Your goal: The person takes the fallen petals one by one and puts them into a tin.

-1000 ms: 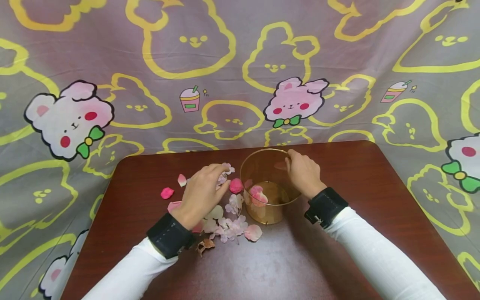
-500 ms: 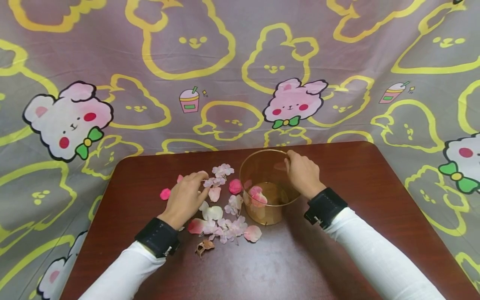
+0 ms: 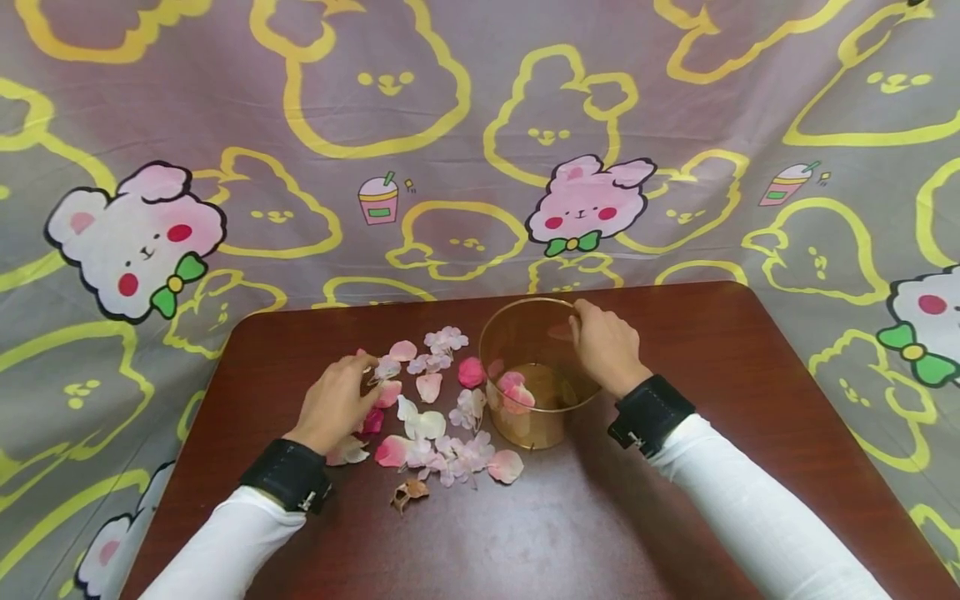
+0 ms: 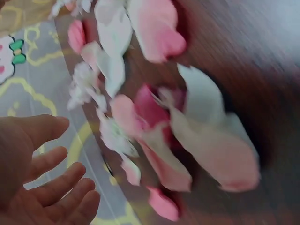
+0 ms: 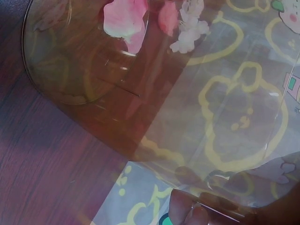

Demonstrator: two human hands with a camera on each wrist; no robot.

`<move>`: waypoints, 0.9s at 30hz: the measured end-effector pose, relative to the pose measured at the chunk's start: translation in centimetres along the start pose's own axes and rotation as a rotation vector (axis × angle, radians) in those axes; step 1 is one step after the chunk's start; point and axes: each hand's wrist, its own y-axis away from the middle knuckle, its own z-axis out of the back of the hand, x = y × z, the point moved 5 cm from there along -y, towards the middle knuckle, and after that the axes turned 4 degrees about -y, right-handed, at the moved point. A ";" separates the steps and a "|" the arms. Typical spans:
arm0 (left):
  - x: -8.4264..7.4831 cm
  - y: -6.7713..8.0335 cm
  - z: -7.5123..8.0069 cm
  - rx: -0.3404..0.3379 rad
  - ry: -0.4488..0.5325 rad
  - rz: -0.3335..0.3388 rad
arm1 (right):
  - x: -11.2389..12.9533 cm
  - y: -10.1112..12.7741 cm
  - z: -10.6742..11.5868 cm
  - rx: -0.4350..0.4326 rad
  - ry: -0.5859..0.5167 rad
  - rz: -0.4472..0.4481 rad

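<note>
Left hand [image 3: 335,402] is down on the dark wooden counter [image 3: 675,350] at the left edge of the scattered petals [image 3: 438,417], fingertips among them near a pale pink one. The head view shows the fingers curled over the pile, but the left wrist view shows the fingers [image 4: 51,187] loosely spread with nothing between them, so the grip is apart and empty (wrist view is motion-blurred). Petals are pink, white and deep pink, lying loose between the left hand and the clear amber cup [image 3: 536,375]; one brown dried petal [image 3: 408,493] sits just near the pile's front edge. Right hand [image 3: 606,346] holds the cup's far right rim, fingers curled over the rim and clamped on it; the right wrist view shows a fingertip [image 5: 187,211] pressed against the glass. Cup stands upright on the counter, just right of the petals, with a couple of pink petals inside at the bottom. Cartoon-print cloth [image 3: 450,125] hangs behind the counter.
</note>
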 end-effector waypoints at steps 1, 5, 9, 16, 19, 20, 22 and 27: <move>0.4 0.0 0.0 0.006 -0.006 0.007 | 0.0 0.0 0.0 -0.001 0.001 0.000; 2.2 0.0 0.0 0.020 -0.021 0.042 | 0.0 0.0 0.0 -0.002 0.002 0.005; 4.2 0.0 -0.3 0.053 -0.017 0.091 | 0.0 0.1 0.0 0.001 0.001 0.007; 6.7 0.3 -1.2 0.072 -0.043 0.145 | 0.0 0.1 0.0 -0.006 -0.003 0.010; 6.9 0.4 -1.4 0.074 -0.056 0.151 | 0.0 0.1 0.0 -0.009 0.000 0.012; 6.9 0.4 -1.5 0.078 -0.061 0.153 | 0.0 0.1 0.0 -0.010 0.001 0.012; 6.9 0.3 -1.5 0.079 -0.073 0.152 | 0.0 0.1 0.1 -0.013 0.004 0.012; 6.8 0.3 -1.6 0.042 -0.108 0.127 | 0.0 0.0 0.2 -0.014 0.008 0.011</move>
